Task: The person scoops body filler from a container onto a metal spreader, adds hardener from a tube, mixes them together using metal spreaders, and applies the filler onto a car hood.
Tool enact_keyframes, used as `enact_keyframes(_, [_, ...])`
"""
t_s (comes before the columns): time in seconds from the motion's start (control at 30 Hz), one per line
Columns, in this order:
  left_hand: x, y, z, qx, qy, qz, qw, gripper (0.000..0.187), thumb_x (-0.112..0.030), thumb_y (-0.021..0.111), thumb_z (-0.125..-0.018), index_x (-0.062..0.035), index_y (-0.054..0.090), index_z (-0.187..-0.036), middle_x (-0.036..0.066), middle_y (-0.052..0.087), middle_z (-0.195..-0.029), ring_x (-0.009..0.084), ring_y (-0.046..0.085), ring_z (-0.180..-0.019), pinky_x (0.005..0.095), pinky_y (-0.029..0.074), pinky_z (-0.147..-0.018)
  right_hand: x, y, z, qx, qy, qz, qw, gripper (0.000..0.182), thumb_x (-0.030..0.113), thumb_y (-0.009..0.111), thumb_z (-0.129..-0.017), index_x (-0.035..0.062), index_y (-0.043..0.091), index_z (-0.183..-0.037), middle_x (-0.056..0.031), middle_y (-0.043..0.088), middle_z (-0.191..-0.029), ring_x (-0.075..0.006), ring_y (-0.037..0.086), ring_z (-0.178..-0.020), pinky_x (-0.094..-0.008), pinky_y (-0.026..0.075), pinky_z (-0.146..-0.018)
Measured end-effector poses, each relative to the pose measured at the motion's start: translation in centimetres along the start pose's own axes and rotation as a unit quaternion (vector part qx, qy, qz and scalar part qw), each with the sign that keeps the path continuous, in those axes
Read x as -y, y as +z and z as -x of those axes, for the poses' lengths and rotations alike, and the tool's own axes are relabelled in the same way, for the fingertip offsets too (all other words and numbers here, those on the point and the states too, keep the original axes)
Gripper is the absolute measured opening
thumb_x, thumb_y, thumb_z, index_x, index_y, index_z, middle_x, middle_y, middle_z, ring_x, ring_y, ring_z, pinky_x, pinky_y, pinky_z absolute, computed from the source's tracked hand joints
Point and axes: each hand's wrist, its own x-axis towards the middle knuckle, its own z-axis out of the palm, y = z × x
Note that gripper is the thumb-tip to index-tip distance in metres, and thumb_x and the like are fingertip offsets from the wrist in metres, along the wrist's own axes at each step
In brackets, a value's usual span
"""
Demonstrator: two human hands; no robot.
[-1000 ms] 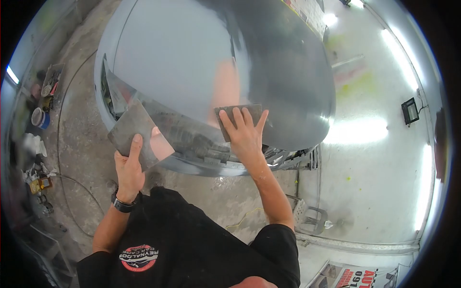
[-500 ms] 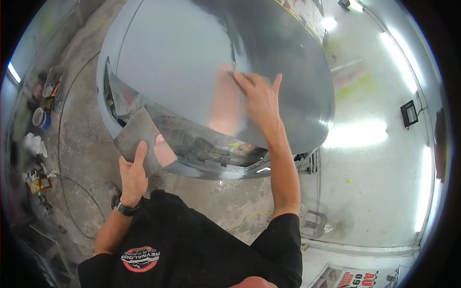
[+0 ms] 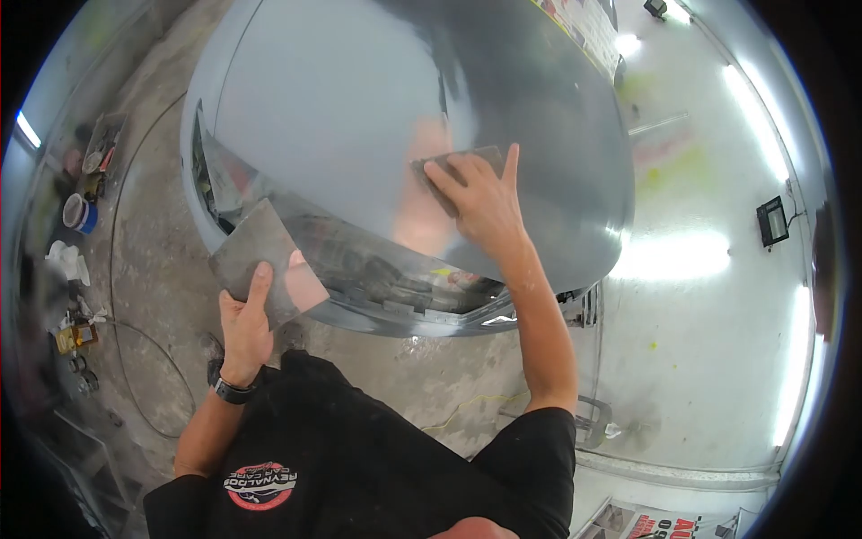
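My left hand (image 3: 247, 334) grips a flat grey rectangular plate (image 3: 254, 235), with the thumb on its upper face. A smooth pink patch of what looks like body filler (image 3: 306, 283) covers one corner of that plate. On the grey car panel (image 3: 314, 117), a longer pink strip (image 3: 420, 216) runs up from near the lower edge. My right hand (image 3: 488, 208) presses a thin dark rectangular spreader (image 3: 491, 154) flat against the panel, just right of the strip. Its fingers lie over the spreader, the little finger stretched out to the side.
Below the panel is a dark gap (image 3: 359, 260) along the car's edge. A hose (image 3: 115, 216) crosses the concrete floor at left, near a blue-and-white tub (image 3: 79, 214) and other clutter. A floodlight (image 3: 771, 222) is mounted on the right wall.
My right hand has turned the spreader so more of its dark face shows, and has moved slightly down. My left hand with the plate has hardly moved.
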Motion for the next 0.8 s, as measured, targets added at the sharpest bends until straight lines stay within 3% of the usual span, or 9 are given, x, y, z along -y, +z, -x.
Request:
enact_keyframes(0.27, [0.1, -0.5, -0.2, 0.021, -0.028, 0.016, 0.999, 0.025, -0.018, 0.067, -0.102, -0.0013, 0.067, -0.12, 0.002, 0.069, -0.115, 0.0108, 0.066, -0.101, 0.0295, 0.054, -0.086, 7.7, 1.7, 6.9, -0.034, 0.064, 0.03, 0.997, 0.05, 0.013, 0.066, -0.086, 0.0151, 0.06, -0.136, -0.0126, 0.058, -0.126, -0.0359, 0.056, -0.12, -0.082, 0.029, -0.102])
enact_keyframes(0.4, [0.3, -0.4, -0.2, 0.012, -0.032, 0.038, 0.999, 0.026, -0.019, 0.068, -0.101, -0.0011, 0.066, -0.12, 0.002, 0.069, -0.115, 0.0111, 0.065, -0.101, 0.0302, 0.053, -0.085, 10.2, 1.1, 9.4, 0.018, 0.081, 0.01, 0.997, 0.05, 0.012, 0.067, -0.085, 0.0136, 0.061, -0.135, -0.0148, 0.059, -0.124, -0.0376, 0.057, -0.119, -0.0828, 0.028, -0.103])
enact_keyframes(0.6, [0.4, -0.8, 0.0, 0.012, -0.033, 0.037, 0.999, 0.025, -0.018, 0.067, -0.101, -0.0013, 0.066, -0.12, 0.002, 0.069, -0.115, 0.0109, 0.066, -0.101, 0.0299, 0.054, -0.086, 1.2, -1.6, 0.0, -0.061, 0.131, -0.03, 0.989, 0.044, 0.003, 0.059, -0.09, 0.0201, 0.066, -0.13, -0.0033, 0.065, -0.116, -0.0251, 0.063, -0.116, -0.0798, 0.023, -0.111])
enact_keyframes(0.8, [0.6, -0.8, 0.1, -0.006, -0.014, 0.03, 0.999, 0.023, -0.017, 0.067, -0.102, -0.001, 0.066, -0.12, 0.002, 0.07, -0.114, 0.0113, 0.066, -0.1, 0.03, 0.054, -0.086, -3.2, 0.1, -5.8, -0.027, 0.076, -0.048, 0.996, 0.042, 0.004, 0.056, -0.096, 0.0227, 0.067, -0.132, -0.0028, 0.068, -0.117, -0.0274, 0.064, -0.114, -0.0754, 0.019, -0.116])
